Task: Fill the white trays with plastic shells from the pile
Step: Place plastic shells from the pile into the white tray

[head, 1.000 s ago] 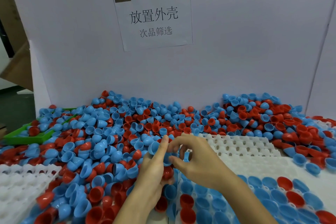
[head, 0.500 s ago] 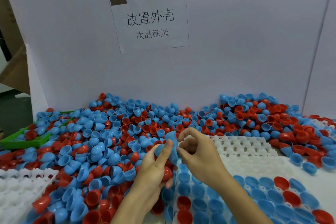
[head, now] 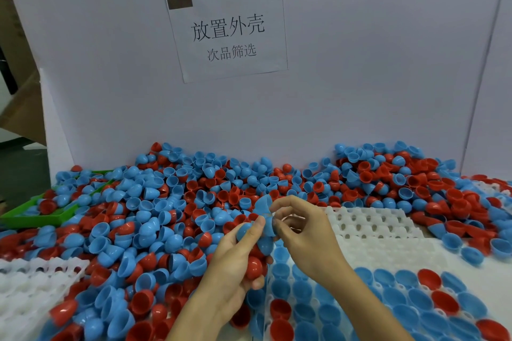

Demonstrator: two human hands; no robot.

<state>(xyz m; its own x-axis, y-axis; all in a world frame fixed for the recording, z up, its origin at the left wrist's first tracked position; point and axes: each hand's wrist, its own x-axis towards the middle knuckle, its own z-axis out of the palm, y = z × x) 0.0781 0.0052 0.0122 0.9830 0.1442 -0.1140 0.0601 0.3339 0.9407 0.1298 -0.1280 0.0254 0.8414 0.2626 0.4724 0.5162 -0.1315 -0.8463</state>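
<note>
A wide pile of blue and red plastic shells point(head: 171, 219) covers the table. My left hand point(head: 238, 266) grips a bunch of shells, a red one point(head: 253, 267) and blue ones among them. My right hand point(head: 302, 235) pinches a blue shell point(head: 262, 206) at the top of that bunch with thumb and forefinger. Below the hands lies a white tray point(head: 388, 252) whose near rows hold blue and red shells point(head: 401, 302); its far rows show bare cells.
Another white tray point(head: 30, 279) lies at the lower left, partly under shells. A green tray point(head: 36, 219) sits at the far left. A white board with a paper sign point(head: 227, 30) closes the back. More shells and a tray edge point(head: 490, 188) lie at the right.
Both hands have risen slightly together. The right fingers have shifted their pinch onto the blue shell at the top of the left hand's bunch.
</note>
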